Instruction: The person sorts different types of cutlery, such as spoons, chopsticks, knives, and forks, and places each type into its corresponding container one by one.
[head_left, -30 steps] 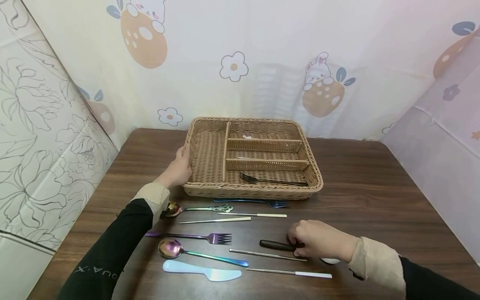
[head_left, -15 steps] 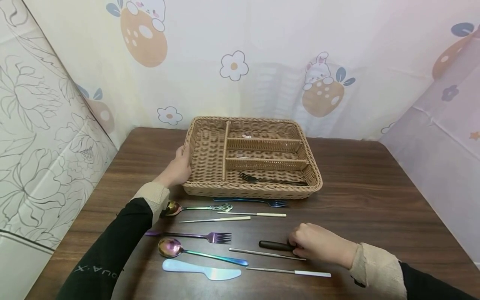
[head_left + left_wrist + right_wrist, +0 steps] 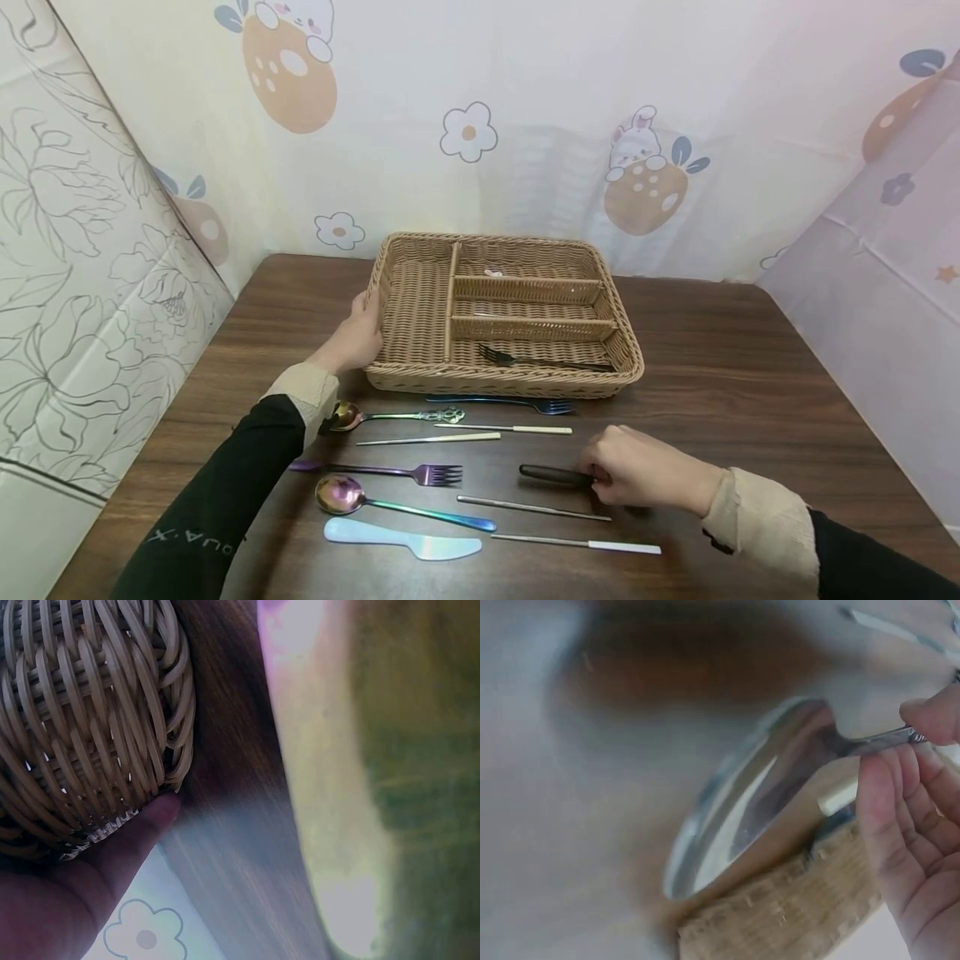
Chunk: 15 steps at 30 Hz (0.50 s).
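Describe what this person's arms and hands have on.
Both the left hand and right hand are without gloves. The left sleeve is black with pale lettering; the right sleeve is black too. Each wrist has a beige fabric cuff, with a small dark piece underneath, too small to identify.

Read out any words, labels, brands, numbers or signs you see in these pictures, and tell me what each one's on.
"X·AUO", at best guess, in pale print on the black left sleeve: the X is clear, the other characters are distorted and uncertain.
No readable text on the wicker basket, the spoon in the right hand, or the printed backdrop.
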{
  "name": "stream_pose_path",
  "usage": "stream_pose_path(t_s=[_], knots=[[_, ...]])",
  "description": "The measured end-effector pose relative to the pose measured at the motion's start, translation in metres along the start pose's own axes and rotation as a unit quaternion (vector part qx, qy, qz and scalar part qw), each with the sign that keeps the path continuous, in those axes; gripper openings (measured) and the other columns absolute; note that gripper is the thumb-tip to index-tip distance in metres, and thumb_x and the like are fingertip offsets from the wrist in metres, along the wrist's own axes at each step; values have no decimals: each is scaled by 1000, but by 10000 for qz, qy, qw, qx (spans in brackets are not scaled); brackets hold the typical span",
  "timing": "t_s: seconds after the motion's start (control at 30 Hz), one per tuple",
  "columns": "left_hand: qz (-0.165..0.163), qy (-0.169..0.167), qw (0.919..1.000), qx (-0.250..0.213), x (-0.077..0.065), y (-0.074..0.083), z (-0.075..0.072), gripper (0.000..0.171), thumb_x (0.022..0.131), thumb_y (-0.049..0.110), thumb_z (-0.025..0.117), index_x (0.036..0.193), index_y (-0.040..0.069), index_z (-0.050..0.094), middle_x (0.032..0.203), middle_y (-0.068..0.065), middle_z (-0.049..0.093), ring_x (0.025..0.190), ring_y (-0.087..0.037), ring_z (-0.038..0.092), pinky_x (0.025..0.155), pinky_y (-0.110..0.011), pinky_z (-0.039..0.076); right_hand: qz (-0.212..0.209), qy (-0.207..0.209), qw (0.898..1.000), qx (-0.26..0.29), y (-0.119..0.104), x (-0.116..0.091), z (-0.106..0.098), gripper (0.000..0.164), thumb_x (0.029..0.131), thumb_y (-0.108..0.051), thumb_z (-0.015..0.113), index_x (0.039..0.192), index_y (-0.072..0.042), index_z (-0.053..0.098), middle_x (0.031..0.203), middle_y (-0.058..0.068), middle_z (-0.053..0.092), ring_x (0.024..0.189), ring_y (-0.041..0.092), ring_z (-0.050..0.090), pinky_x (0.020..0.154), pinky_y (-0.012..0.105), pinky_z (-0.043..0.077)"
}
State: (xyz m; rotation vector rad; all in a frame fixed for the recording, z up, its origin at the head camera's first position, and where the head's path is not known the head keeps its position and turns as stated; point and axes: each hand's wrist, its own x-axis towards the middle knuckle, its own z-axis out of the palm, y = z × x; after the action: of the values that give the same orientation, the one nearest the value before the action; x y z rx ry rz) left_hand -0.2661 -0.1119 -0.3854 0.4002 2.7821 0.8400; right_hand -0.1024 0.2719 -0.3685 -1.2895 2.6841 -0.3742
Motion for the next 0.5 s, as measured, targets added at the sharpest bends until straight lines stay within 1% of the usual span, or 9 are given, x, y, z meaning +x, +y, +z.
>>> stream_pose_path(t_s=[0.1, 0.17, 0.33, 0.5], knots=[[-30, -23, 10000, -10, 1, 0, 0, 69, 97, 5, 29, 154, -3, -10, 159, -31, -5, 98, -46, 60, 90, -53, 50, -19, 44, 9999, -100, 1, 3, -16, 28, 67, 0, 71, 62, -19, 51, 59, -14, 44, 56, -8, 33, 48, 10, 29], [-53, -44, 10000, -23, 1, 0, 0, 70, 98, 5, 29, 154, -3, -10, 159, -31, -6, 95, -44, 60, 87, -52, 51, -65, 53, 9998, -186, 4, 5, -26, 29, 68, 1, 71, 63, -19, 51, 60, -13, 44, 57, -7, 33, 48, 11, 30], [-63, -38, 10000, -62, 1, -1, 0, 70, 98, 5, 30, 154, -2, -10, 160, -30, -6, 88, -40, 61, 82, -49, 51, -155, 65, 9994, -301, 9, 14, -49, 30, 69, 3, 70, 63, -19, 49, 61, -14, 41, 58, -6, 33, 50, 13, 31], [-53, -35, 10000, -47, 2, -2, 1, 69, 98, 5, 29, 155, -2, -10, 160, -29, -6, 87, -39, 61, 81, -48, 52, -185, 16, 9989, -422, 14, 24, -65, 33, 70, 4, 68, 60, -17, 46, 60, -15, 35, 57, -5, 29, 50, 14, 28]])
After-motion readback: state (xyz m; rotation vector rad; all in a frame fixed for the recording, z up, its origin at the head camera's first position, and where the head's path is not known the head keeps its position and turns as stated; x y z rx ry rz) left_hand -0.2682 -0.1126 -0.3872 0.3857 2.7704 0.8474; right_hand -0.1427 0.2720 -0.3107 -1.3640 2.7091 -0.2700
